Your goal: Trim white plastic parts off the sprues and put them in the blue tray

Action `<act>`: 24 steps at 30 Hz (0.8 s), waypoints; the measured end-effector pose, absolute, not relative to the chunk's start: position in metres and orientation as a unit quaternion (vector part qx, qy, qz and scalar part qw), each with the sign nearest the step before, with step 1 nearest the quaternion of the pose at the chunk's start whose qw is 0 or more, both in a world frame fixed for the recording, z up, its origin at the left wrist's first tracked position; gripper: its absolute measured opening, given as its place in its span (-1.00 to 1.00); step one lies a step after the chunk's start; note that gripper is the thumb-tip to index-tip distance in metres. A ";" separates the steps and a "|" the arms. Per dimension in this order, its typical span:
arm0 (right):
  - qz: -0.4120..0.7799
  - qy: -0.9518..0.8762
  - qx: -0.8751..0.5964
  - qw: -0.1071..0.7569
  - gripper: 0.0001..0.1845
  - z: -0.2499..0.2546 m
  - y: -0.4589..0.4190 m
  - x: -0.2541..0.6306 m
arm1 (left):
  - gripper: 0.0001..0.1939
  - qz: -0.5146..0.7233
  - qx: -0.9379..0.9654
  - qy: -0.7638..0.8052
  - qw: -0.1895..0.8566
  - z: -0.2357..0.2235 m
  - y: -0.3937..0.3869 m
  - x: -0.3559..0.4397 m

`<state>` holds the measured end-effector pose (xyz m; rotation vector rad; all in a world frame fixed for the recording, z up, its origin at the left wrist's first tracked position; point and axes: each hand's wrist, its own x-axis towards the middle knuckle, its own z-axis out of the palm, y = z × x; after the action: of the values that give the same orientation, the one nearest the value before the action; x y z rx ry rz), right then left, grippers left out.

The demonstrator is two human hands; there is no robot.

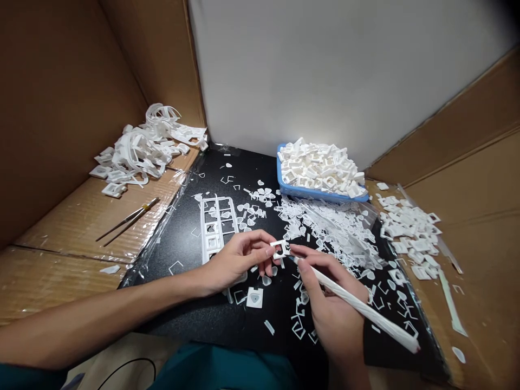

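Note:
Between the thumb and fingers of my left hand is a small white square plastic frame with an opening in its middle. My right hand is closed around a long pen-like tool wrapped in white. The tool's narrow tip is at the frame's right side; whether it touches cannot be made out. Just below my left hand lies a white square piece with a rounded centre. A white plastic rack of square cells lies partly behind my left hand.
A blue tray heaped with white pieces stands at the back. White scraps litter the black table. Tweezers and a white pile lie on cardboard at left. More white pieces lie at right, by cardboard walls.

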<state>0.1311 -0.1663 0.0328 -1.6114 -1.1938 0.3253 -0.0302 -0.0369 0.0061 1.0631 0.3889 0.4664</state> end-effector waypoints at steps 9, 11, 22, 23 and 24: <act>0.072 -0.538 -0.676 0.499 -0.91 0.028 -0.163 0.121 | -0.71 0.225 0.493 0.186 0.820 0.005 -0.038 -0.030; 0.059 -0.552 -0.664 0.501 -0.91 0.028 -0.163 0.118 | -0.74 0.217 0.498 0.186 0.819 0.004 -0.038 -0.031; 0.287 -0.550 -0.641 0.452 -0.81 0.030 -0.187 0.130 | -0.76 0.219 0.468 0.185 0.836 0.001 -0.035 -0.030; 0.300 -0.561 -0.642 0.429 -0.81 0.029 -0.190 0.130 | -0.74 0.219 0.473 0.184 0.833 0.001 -0.035 -0.031; 0.311 -0.573 -0.640 0.407 -0.81 0.028 -0.192 0.129 | -0.72 0.222 0.479 0.185 0.829 0.002 -0.035 -0.032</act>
<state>0.1293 -0.1919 0.0282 -1.6146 -1.4440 0.7850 -0.0316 -0.0347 0.0015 1.0177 0.3937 0.4715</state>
